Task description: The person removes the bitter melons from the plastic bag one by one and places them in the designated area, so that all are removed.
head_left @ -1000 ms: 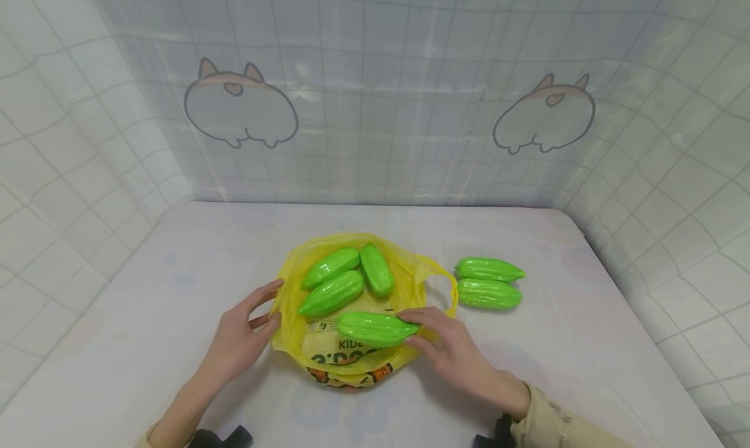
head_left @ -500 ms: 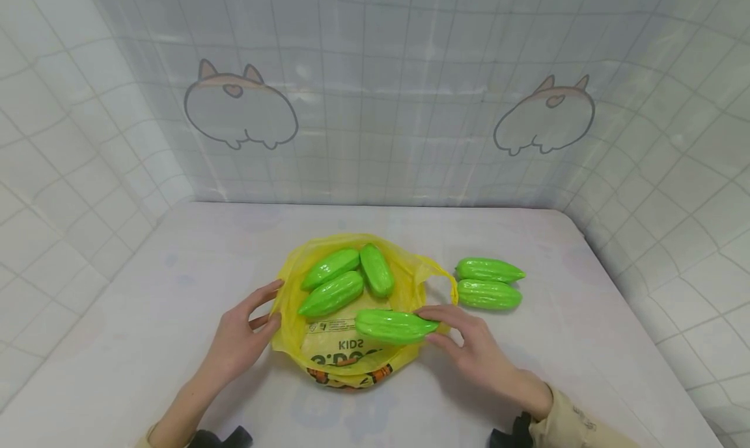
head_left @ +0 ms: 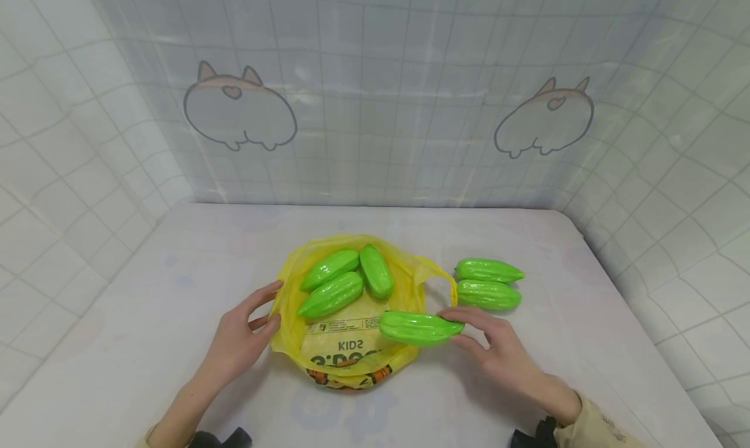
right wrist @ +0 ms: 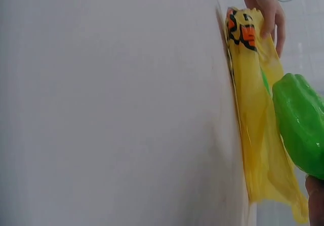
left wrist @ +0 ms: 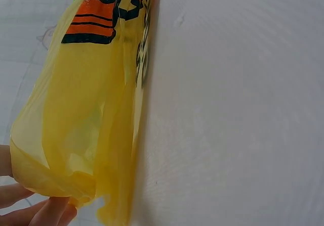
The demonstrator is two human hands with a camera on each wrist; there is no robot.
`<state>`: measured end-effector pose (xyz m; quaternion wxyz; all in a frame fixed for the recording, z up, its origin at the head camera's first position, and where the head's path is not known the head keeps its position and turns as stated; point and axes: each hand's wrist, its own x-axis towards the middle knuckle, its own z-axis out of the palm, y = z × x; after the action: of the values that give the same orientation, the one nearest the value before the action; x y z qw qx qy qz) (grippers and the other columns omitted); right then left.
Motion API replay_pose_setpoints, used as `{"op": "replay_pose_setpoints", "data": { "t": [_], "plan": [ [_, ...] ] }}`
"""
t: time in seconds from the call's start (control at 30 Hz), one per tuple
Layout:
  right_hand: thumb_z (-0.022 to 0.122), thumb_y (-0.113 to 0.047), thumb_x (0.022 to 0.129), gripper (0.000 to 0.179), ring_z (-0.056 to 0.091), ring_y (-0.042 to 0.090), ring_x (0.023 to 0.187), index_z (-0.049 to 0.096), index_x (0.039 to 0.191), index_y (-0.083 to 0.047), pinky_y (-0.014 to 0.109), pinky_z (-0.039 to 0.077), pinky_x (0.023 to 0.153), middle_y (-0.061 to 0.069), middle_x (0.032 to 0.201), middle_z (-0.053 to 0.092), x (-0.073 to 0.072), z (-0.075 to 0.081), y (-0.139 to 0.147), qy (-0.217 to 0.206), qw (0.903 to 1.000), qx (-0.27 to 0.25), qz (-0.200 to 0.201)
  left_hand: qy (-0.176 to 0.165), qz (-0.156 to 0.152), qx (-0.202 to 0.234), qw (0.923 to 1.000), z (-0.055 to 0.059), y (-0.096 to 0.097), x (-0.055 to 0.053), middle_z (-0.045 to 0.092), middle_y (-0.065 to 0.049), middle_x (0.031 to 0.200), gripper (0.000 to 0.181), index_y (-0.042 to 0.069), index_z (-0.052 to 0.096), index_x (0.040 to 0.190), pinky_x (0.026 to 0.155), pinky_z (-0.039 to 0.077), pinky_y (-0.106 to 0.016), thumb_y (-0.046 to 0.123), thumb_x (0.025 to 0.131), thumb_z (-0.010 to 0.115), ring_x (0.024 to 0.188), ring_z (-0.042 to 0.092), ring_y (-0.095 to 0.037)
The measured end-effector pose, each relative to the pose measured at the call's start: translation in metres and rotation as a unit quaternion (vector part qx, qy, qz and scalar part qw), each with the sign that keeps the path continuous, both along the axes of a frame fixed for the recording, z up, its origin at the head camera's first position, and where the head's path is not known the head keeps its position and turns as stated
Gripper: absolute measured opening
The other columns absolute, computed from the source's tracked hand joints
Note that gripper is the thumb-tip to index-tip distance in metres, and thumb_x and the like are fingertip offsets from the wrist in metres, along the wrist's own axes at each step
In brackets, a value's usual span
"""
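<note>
A yellow plastic bag lies with its mouth spread wide on the table. My left hand pinches the left rim of the bag; its fingers show on the film in the left wrist view. Between the thumb and fingers of my right hand is the tapered end of a glossy green bitter melon, held level over the bag's right edge. Three more bitter melons, among them a back right one, lie inside the bag. In the right wrist view the held bitter melon shows lengthwise ridges.
Two more bitter melons lie side by side to the right, a rear one and a front one. The bag's handle loop reaches toward them. Tiled-pattern walls enclose the white table at the back and sides.
My right hand has moved right with the bitter melon, from over the bag's middle to its right edge. The left hand, the bag and the other bitter melons stay about where they were.
</note>
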<state>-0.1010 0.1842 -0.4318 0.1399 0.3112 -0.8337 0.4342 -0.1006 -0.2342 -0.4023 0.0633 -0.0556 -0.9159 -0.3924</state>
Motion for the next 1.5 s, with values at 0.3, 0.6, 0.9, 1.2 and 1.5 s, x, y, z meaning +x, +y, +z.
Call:
{"op": "replay_pose_setpoints", "data": {
  "t": [0.3, 0.6, 0.9, 1.2, 1.5],
  "plan": [
    [0.074, 0.001, 0.084, 0.043, 0.059, 0.004, 0.121, 0.068, 0.125, -0.011, 0.009, 0.043, 0.103, 0.002, 0.123, 0.07, 0.002, -0.001, 0.023, -0.001, 0.9999, -0.005, -0.01, 0.004, 0.001, 0.001, 1.0, -0.001, 0.0, 0.0, 0.052, -0.019, 0.145, 0.054, 0.014, 0.046, 0.149, 0.094, 0.056, -0.042, 0.006, 0.097, 0.058, 0.131, 0.053, -0.039],
    [0.073, 0.013, 0.079, 0.05, 0.057, 0.002, 0.124, 0.067, 0.125, -0.006, 0.009, 0.045, 0.102, 0.006, 0.124, 0.069, 0.004, -0.006, 0.048, 0.008, 0.9998, -0.018, -0.001, 0.005, -0.003, 0.006, 1.0, -0.001, -0.001, 0.001, 0.053, -0.021, 0.144, 0.054, 0.013, 0.046, 0.149, 0.094, 0.056, -0.042, 0.006, 0.097, 0.058, 0.13, 0.053, -0.04],
    [0.069, 0.022, 0.076, 0.053, 0.058, 0.007, 0.124, 0.065, 0.124, 0.002, 0.012, 0.046, 0.104, 0.014, 0.122, 0.068, 0.002, -0.009, 0.066, 0.019, 0.998, -0.048, 0.036, -0.002, -0.001, 0.004, 1.0, 0.0, 0.0, 0.002, 0.052, -0.021, 0.145, 0.054, 0.013, 0.045, 0.149, 0.094, 0.056, -0.042, 0.006, 0.097, 0.058, 0.13, 0.053, -0.041],
    [0.066, 0.026, 0.075, 0.054, 0.059, 0.009, 0.123, 0.064, 0.125, 0.005, 0.013, 0.048, 0.103, 0.017, 0.121, 0.068, 0.001, -0.01, 0.085, 0.019, 0.9977, -0.054, 0.035, -0.006, 0.001, 0.001, 1.0, -0.001, 0.0, 0.0, 0.052, -0.02, 0.145, 0.054, 0.014, 0.046, 0.149, 0.095, 0.055, -0.042, 0.007, 0.097, 0.058, 0.132, 0.052, -0.039],
    [0.067, 0.022, 0.078, 0.051, 0.055, 0.002, 0.127, 0.064, 0.125, 0.004, 0.012, 0.045, 0.106, 0.017, 0.125, 0.066, 0.002, -0.017, 0.105, -0.028, 0.9991, -0.028, -0.012, -0.013, 0.004, -0.005, 0.9999, -0.003, 0.0, -0.002, 0.051, -0.018, 0.147, 0.055, 0.014, 0.045, 0.149, 0.096, 0.055, -0.042, 0.008, 0.097, 0.057, 0.133, 0.05, -0.038]
  ]
}}
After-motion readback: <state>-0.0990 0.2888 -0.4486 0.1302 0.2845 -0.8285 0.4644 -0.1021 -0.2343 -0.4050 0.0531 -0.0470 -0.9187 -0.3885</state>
